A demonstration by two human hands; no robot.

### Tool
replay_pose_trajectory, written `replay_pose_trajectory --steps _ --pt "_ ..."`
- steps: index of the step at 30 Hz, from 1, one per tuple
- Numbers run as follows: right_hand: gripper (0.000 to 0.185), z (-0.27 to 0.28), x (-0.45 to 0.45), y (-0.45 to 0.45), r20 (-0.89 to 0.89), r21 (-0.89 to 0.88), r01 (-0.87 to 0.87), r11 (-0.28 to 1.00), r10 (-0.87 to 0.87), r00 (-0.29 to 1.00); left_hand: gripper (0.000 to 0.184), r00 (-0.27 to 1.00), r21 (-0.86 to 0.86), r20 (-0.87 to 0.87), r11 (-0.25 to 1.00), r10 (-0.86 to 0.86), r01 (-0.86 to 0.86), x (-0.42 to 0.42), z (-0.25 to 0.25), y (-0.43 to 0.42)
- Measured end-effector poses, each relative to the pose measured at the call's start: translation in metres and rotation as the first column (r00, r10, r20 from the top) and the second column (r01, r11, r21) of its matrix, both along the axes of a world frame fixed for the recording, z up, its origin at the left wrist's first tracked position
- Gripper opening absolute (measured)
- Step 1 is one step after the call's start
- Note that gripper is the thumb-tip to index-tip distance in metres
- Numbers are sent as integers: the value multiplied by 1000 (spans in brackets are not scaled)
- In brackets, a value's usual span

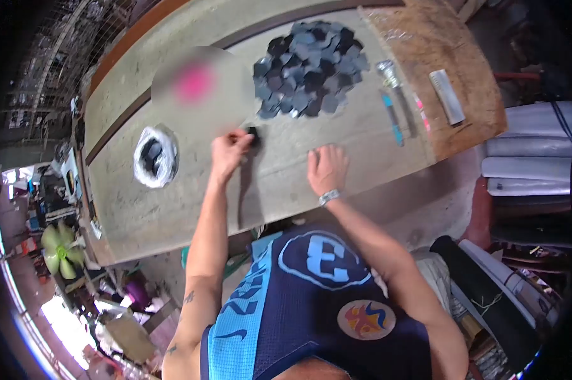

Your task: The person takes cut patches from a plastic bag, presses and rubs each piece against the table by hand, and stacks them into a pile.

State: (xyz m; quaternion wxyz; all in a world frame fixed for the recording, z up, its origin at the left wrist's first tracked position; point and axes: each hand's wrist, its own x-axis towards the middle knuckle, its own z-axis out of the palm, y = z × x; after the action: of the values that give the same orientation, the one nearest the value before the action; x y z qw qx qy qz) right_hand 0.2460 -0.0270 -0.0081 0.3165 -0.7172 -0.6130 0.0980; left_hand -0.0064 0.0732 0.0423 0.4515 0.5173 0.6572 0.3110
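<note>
My left hand (232, 152) is closed, its fingertips pinching a small flat black piece (254, 136) just above the table (279, 171). To the right, my right hand (328, 170) rests palm down on the tabletop with its fingers extended and nothing in it. A large pile of flat black and grey pieces (311, 69) lies beyond both hands. Left of my left hand stands an open clear plastic bag (169, 159) with similar dark pieces (151, 153) inside.
A teal pen-like tool (392, 120) and a shiny clear-and-metal item (388, 74) lie right of the pile. Farther right, a metal bar (447, 97) rests on a brown board (476, 82). Rolled sheets (529, 149) are stacked beyond the table's right edge. A green fan (61, 250) stands at lower left.
</note>
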Motion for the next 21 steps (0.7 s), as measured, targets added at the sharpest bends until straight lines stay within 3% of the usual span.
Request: replay_pose_trajectory --steps 2,5,9,12,15,18,21 --pt "20 0 1 0 -6 12 -17 1000 17 1000 13 981 -50 33 980 -193 194 13 -10 -13" --pt "18 2 3 -1 -29 40 -15 999 16 999 34 950 222 -294 960 -101 170 22 -17 -25" --pt "16 0 3 -2 21 74 21 997 -22 1000 51 856 306 -474 872 -208 381 19 -7 -51" --pt "17 -2 -2 1 44 67 5 998 -8 999 44 813 393 -550 799 -193 455 23 -18 -50" --pt "19 -3 -7 9 -138 104 19 994 -5 990 34 838 430 -500 777 -219 460 31 -28 -56" --pt "16 -2 -17 23 -159 165 -106 981 132 978 34 852 468 -499 778 -159 419 37 -34 -71" --pt "15 -10 -36 30 -90 146 -108 983 122 988 27 884 473 -446 801 -140 366 36 -39 -77"
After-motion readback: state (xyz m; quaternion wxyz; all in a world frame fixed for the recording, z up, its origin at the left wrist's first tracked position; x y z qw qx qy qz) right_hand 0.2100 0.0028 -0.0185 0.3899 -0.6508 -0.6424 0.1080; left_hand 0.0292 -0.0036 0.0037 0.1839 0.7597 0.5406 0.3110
